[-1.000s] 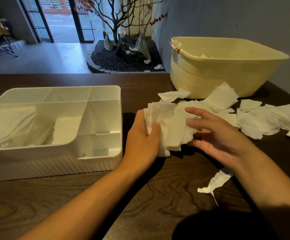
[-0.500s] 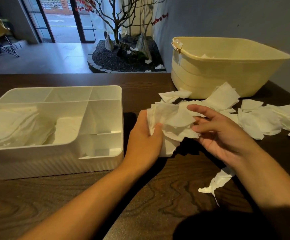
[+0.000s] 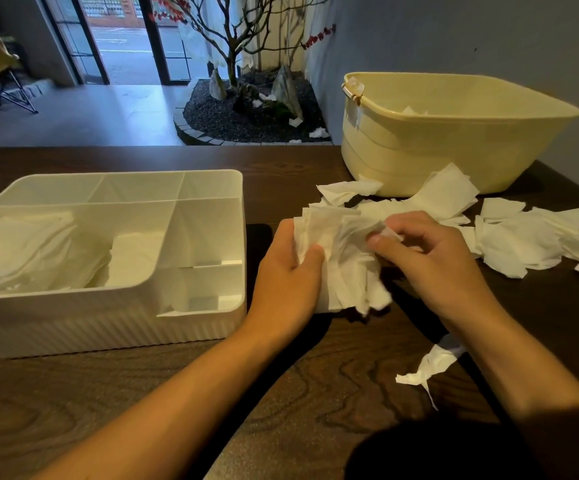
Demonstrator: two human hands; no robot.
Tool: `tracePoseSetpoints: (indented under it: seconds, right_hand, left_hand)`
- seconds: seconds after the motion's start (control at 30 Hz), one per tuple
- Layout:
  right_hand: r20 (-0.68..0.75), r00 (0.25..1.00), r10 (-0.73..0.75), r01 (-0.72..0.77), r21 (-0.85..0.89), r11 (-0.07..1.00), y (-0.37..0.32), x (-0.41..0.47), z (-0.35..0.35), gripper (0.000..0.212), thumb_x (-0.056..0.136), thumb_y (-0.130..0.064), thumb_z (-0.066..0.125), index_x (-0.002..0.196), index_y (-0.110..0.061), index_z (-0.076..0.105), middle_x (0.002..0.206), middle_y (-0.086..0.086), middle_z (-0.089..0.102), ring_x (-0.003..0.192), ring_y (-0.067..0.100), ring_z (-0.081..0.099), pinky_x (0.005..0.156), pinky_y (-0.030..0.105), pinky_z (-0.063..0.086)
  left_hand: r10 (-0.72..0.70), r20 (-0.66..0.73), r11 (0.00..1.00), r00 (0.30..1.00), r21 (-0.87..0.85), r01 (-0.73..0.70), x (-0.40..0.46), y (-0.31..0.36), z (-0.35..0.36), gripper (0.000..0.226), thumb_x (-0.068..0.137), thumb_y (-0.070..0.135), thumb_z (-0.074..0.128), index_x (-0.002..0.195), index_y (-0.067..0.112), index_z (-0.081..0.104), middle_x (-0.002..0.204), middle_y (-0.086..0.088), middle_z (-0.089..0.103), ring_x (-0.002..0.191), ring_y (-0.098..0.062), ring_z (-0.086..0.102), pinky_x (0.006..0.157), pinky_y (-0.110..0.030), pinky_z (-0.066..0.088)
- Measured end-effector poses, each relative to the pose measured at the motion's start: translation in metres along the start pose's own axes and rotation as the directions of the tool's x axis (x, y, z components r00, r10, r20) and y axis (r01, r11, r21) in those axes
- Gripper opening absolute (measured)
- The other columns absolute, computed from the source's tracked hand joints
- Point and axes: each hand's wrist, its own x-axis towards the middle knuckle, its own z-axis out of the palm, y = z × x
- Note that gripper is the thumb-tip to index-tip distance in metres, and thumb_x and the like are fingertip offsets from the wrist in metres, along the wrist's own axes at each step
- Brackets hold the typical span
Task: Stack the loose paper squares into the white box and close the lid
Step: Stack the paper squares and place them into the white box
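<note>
**Both hands clasp a bundle of soft paper squares beside the open white box**

The left hand (image 3: 286, 271) wraps the bundle of paper squares (image 3: 341, 261), thumb pressed on its face; the right hand (image 3: 433, 258) pinches the sheets' upper edge between thumb and fingertips. The thin, limp, tissue-like sheets hang with ragged lower edges just above the dark, wood-grained table (image 3: 281, 393).

Just left stands the white box (image 3: 191, 327), smooth plastic with a ribbed outer wall, rounded corners and several compartments; its large left compartment holds stacked squares. Bare table lies between box and hands.

More loose squares (image 3: 523, 240) lie scattered to the right, reaching the pale yellow plastic tub (image 3: 437, 157). A twisted scrap (image 3: 426, 368) lies near the right forearm. No writing is legible.
</note>
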Motion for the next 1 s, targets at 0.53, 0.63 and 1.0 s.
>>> tracePoseSetpoints:
  seconds: [0.53,0.63,1.0]
  right_hand:
    - [0.259,0.957,0.130,-0.083,-0.183,0.979,-0.003,0.002,-0.012,0.019,0.092,-0.030,0.067,0.081,-0.014,0.066,0.056,0.007,0.061,0.045,0.017,0.051,0.051,0.032,0.044]
    - [0.579,0.736,0.351,-0.207,-0.302,0.931,-0.011,0.005,-0.036,0.032,0.091,-0.041,0.062,0.076,-0.013,0.063,0.051,0.012,0.058,0.038,0.021,0.049,0.048,0.031,0.042]
    - [0.564,0.777,0.280,-0.244,-0.139,0.960,-0.005,0.002,-0.012,0.012,0.096,-0.019,0.060,0.096,-0.008,0.066,0.081,0.014,0.072,0.071,0.028,0.071,0.069,0.034,0.060]
  left_hand:
    - [-0.006,0.186,1.000,0.983,0.019,0.003,-0.002,0.001,0.001,0.026,0.100,0.008,0.056,0.120,0.024,0.055,0.111,0.007,0.069,0.102,-0.006,0.067,0.093,-0.036,0.057]
    - [-0.011,0.158,1.000,0.987,0.030,0.006,-0.002,0.000,0.000,0.027,0.099,0.009,0.056,0.119,0.027,0.055,0.110,0.011,0.068,0.102,-0.004,0.066,0.093,-0.040,0.057]
    - [0.074,-0.007,0.996,0.997,0.042,-0.073,-0.002,-0.002,0.001,0.026,0.100,0.007,0.053,0.118,0.026,0.054,0.105,0.011,0.068,0.099,-0.005,0.065,0.090,-0.038,0.057]
